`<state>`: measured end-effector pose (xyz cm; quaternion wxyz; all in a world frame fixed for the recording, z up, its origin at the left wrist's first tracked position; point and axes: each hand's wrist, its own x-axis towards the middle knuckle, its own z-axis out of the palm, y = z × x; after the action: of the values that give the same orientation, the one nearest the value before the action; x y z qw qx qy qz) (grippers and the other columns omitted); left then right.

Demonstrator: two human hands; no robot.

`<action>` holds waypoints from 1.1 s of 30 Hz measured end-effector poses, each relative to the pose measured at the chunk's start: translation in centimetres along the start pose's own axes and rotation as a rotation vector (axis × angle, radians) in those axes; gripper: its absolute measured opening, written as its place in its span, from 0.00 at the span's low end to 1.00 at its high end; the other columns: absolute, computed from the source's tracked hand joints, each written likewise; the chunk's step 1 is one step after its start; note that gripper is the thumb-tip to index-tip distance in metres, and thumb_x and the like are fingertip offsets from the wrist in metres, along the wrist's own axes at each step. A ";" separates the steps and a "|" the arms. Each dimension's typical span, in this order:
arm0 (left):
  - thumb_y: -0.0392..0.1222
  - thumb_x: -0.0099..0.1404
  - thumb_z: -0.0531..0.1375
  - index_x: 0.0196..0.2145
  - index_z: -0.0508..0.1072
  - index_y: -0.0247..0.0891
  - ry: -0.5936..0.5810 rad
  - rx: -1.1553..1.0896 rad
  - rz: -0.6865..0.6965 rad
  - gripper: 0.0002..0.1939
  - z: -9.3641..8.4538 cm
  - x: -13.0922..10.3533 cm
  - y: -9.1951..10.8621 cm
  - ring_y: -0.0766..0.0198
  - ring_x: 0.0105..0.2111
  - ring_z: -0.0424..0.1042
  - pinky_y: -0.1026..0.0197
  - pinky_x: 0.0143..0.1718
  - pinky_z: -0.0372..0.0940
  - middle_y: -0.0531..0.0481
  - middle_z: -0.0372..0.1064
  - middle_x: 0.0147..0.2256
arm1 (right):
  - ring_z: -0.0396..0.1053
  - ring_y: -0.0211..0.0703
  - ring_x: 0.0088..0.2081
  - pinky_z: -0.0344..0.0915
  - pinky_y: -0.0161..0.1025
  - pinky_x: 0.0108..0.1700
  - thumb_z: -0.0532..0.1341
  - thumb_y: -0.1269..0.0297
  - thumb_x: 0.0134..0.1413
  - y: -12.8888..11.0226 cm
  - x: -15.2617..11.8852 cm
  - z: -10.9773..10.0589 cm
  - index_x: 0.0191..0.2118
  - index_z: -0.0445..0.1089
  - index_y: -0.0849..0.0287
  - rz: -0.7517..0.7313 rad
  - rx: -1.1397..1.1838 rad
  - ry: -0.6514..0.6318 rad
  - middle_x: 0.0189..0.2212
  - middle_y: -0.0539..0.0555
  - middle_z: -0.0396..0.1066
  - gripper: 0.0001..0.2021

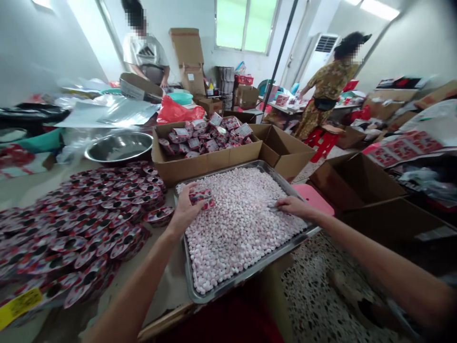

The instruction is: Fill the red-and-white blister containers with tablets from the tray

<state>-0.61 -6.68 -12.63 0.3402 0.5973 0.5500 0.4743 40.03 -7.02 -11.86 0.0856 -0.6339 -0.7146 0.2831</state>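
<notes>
A metal tray (210, 297) full of small white and pinkish candy-like pieces (235, 228) lies before me. Over its left side, my left hand (188, 205) is closed around a small red printed carton (202, 198). At the tray's right side, my right hand (293, 207) pinches a thin metal tool (274, 206), perhaps a spoon; its far end is hidden among the pieces. Many open red-and-white printed cartons (96, 221) stand packed together on the table to the left, and a single carton (159, 215) sits closest to the tray.
Behind the tray is a cardboard box (203, 164) heaped with closed cartons (210, 136). A steel bowl (119, 146) stands left of it. Open cardboard boxes (357, 183) and a pink stool (314, 199) are to the right. Two people (146, 52) (326, 81) work farther back.
</notes>
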 end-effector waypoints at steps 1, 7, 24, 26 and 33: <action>0.43 0.51 0.69 0.55 0.67 0.40 0.001 -0.027 -0.008 0.33 -0.2 0.0 0.2 0.62 0.37 0.72 0.58 0.44 0.67 0.49 0.72 0.41 | 0.66 0.42 0.30 0.60 0.35 0.34 0.57 0.65 0.42 -1.2 0.9 1.9 0.25 0.73 0.57 -0.014 0.058 0.010 0.24 0.52 0.73 0.08; 0.41 0.50 0.71 0.46 0.75 0.39 0.085 0.009 0.100 0.24 -0.2 -0.2 2.3 0.60 0.39 0.74 0.59 0.45 0.67 0.48 0.76 0.41 | 0.59 0.41 0.28 0.55 0.36 0.31 0.52 0.68 0.34 -6.3 2.8 6.0 0.20 0.61 0.56 -0.089 0.276 -0.004 0.20 0.51 0.65 0.03; 0.36 0.44 0.72 0.45 0.74 0.37 -0.299 -0.292 -0.049 0.28 2.0 -0.8 5.3 0.60 0.33 0.76 0.60 0.37 0.70 0.49 0.77 0.34 | 0.52 0.35 0.21 0.45 0.38 0.27 0.55 0.70 0.40 -14.5 2.4 -5.9 0.20 0.68 0.58 -0.267 0.091 -0.047 0.14 0.45 0.58 0.06; 0.35 0.43 0.72 0.45 0.72 0.36 -0.357 -0.411 -0.115 0.29 2.6 -0.8 4.7 0.59 0.34 0.77 0.59 0.37 0.71 0.48 0.77 0.35 | 0.54 0.35 0.20 0.46 0.39 0.27 0.56 0.73 0.40 -15.8 2.7 -7.1 0.20 0.71 0.59 -0.272 -0.034 -0.071 0.14 0.46 0.60 0.07; 0.34 0.39 0.72 0.43 0.72 0.35 -0.342 -0.435 -0.150 0.30 4.0 -0.7 4.1 0.62 0.31 0.76 0.63 0.32 0.69 0.49 0.76 0.33 | 0.58 0.36 0.21 0.50 0.40 0.30 0.61 0.79 0.38 -19.4 2.8 -9.6 0.22 0.77 0.59 -0.288 -0.240 -0.071 0.16 0.48 0.66 0.09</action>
<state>4.59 -7.59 -10.28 0.5822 0.5396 0.4125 0.4469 27.54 -2.22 5.38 0.0237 -0.5205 -0.8291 0.2027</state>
